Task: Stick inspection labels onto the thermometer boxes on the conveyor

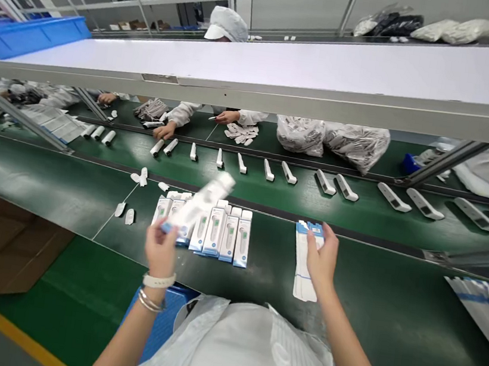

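My left hand (160, 250) grips the blue end of a white and blue carton (206, 199), which tilts up to the right and is smeared by motion. Under and behind it, a row of upright-printed thermometer boxes (215, 230) lies on the green bench, each with a picture of a thermometer. My right hand (323, 256) has its thumb and fingers closed on the upper right edge of a small stack of flat folded cartons (303, 281). Some of the fingertips there are hidden.
White thermometers (325, 183) lie spaced along the green conveyor (243, 189) beyond the bench. Small white covers (130, 216) sit left of the boxes. More flat cartons (487, 305) lie at right. A co-worker's hand (164, 130) reaches the belt's far side. A white shelf (287, 62) crosses above.
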The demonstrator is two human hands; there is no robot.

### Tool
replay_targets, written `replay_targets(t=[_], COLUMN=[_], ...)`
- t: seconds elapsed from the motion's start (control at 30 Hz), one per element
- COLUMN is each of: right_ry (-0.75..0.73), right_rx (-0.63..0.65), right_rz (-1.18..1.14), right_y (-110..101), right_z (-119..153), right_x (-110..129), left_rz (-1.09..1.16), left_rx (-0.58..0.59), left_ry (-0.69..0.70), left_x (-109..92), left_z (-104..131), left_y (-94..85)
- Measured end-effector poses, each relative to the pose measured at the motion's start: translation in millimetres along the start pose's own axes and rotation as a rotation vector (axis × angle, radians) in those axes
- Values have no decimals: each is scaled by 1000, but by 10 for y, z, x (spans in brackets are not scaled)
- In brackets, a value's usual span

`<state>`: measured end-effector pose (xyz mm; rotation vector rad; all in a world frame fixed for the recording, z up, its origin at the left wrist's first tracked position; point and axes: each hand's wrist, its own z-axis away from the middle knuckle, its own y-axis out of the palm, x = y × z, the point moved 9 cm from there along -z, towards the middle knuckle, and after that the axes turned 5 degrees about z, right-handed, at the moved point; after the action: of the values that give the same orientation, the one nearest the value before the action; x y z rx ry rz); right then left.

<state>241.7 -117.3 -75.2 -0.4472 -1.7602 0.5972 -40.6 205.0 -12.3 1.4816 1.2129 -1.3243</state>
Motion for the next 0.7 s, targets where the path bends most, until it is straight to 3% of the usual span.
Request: replay_targets(t=[0.03,0.07,0.1,0.2,0.23,0.3,0.43,0.57,0.7], right_ry=[111,229,325,446,443,418,429,485,493], right_rx=[8,68,156,395,427,411,209,120,158], right_rz=[157,307,442,685,721,750,603,383,178], right_y=[45,119,203,406,439,446,296,181,179], right_z=[-2,34,106,394,467,541,501,392,261], right_x=[-347,-701,-1021,-1623,-1695,-1699,-1556,-1594,-1590], left_rz=[101,198,288,450,480,512,388,242,177], left_rx=[-141,-199,-178,73,118,96,12,23,-10], left_ry=[-45,-105,-183,-481,-586,-767,-969,-997,-887], left_x=[119,251,393,816,964,1266,1770,2025,1981], left_z=[-101,-153,-156,197,406,822,1327,1372,1267], left_y=[-248,-369,-360,128,307,546,664,661,605])
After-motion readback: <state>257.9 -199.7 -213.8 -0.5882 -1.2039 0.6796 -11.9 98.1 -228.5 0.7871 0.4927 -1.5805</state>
